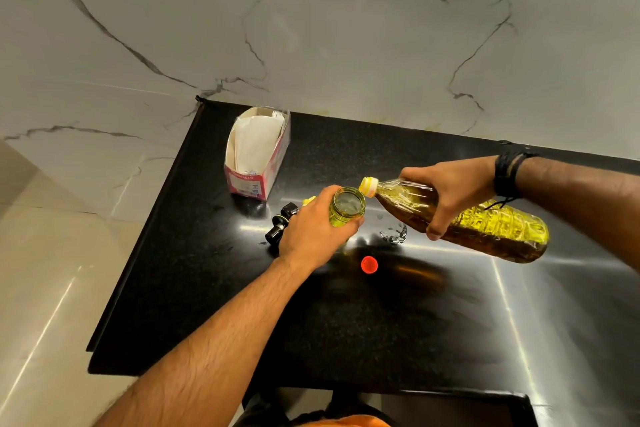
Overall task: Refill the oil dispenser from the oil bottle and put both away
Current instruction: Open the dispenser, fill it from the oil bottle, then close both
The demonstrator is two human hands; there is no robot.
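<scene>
Flanking hands: red cap, carton.

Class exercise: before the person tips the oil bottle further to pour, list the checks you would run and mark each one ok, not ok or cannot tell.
1. Oil bottle uncapped, red cap lying on the counter: ok.
2. Dispenser jar mouth open: ok.
3. Bottle mouth at the jar's rim: ok.
4. Left hand grips the jar: ok.
5. Right hand grips the bottle: ok.
6. Oil already flowing: cannot tell.
</scene>
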